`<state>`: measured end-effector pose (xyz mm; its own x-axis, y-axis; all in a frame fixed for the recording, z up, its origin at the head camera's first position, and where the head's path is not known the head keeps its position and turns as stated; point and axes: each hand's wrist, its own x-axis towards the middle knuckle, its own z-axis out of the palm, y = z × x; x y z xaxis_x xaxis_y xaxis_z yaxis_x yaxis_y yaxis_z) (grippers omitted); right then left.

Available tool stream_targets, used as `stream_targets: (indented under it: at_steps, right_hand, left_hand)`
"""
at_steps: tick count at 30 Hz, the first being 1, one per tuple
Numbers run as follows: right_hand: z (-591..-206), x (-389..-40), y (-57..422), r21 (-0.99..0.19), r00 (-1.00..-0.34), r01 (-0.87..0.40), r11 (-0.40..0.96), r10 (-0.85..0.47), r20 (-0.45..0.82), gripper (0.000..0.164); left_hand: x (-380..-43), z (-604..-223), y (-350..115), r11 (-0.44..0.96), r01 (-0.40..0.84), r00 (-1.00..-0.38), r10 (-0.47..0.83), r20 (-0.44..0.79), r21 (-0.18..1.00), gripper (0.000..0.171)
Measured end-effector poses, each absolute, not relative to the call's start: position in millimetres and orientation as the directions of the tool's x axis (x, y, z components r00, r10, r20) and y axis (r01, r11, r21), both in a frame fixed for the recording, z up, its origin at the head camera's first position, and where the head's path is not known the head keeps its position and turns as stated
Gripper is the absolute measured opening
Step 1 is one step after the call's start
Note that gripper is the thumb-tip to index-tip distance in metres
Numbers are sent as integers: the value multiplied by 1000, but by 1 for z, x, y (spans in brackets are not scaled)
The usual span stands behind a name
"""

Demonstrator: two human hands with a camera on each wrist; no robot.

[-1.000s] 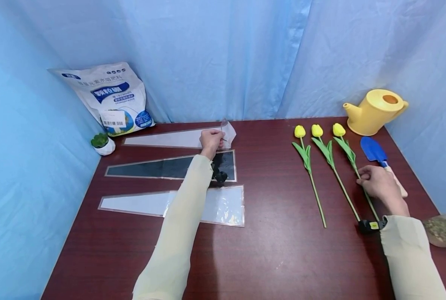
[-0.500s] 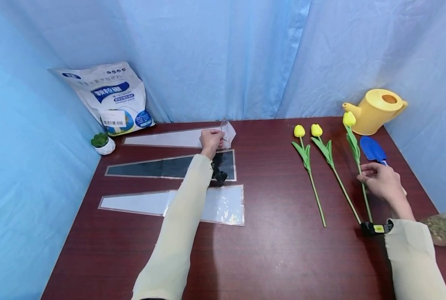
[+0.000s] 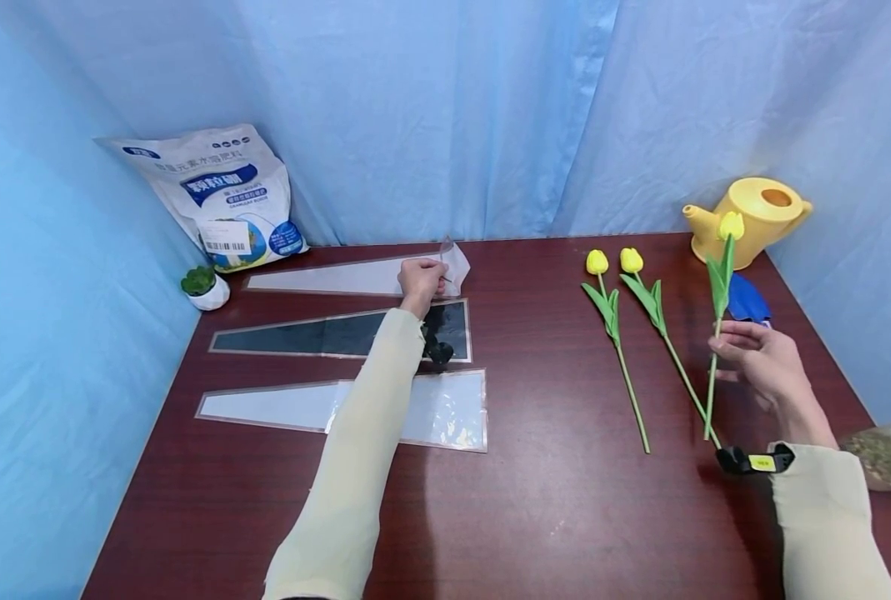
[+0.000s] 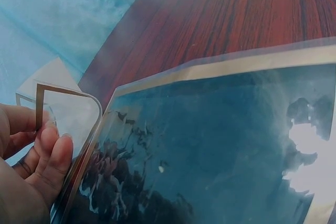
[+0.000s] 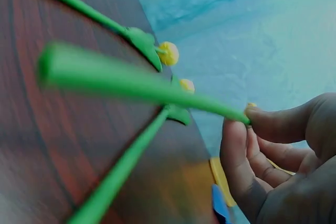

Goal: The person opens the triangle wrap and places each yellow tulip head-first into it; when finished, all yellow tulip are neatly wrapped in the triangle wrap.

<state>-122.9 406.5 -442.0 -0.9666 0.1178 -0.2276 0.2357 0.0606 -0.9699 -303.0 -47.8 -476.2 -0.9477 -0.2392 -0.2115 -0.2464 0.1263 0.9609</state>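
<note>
At the right of the bench, a yellow tulip held up by its stem

Over the right part of the dark red bench [image 3: 550,517], the person's right hand [image 3: 771,367] pinches the green stem of the held tulip [image 3: 721,279] between thumb and index finger, the other fingers loosely bent. The flower is off the surface, bloom upward; from the head camera its bloom shows in front of the yellow watering can [image 3: 760,212], and the lower stem crosses the line of the middle tulip [image 3: 668,342]. That one and the leftmost tulip [image 3: 618,340] lie side by side, blooms toward the blue curtain [image 3: 430,108]. A blue trowel [image 3: 748,300] is partly hidden behind the right hand and the held tulip; a clear bag [image 3: 883,460] of dried matter sits at the right edge.

On the other side, the left hand [image 3: 421,282] pinches the turned-up film at the wide end of the far white sleeve [image 3: 325,278]. Nearer the person lie the dark sleeve [image 3: 302,337] and the near white sleeve [image 3: 272,406], both flat and tapering leftward. At the back left, a printed white bag [image 3: 223,192] leans on the curtain, with a small potted plant [image 3: 203,290] just beside it
</note>
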Motion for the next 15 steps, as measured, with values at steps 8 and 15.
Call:
stream_targets:
  at_steps: [8,15]
  right_hand:
    - [-449,-117,394,-947,-972,213,-240,48,-231,22]
    - [-453,-113,381,-889,-977,205,-410,-33,-210,23]
  left_hand:
    - [-301,-474,-48,136,-254,-946,-243,-216,958,17]
    - [-302,-474,-48,138,-253,-946,-242,-215,958,17]
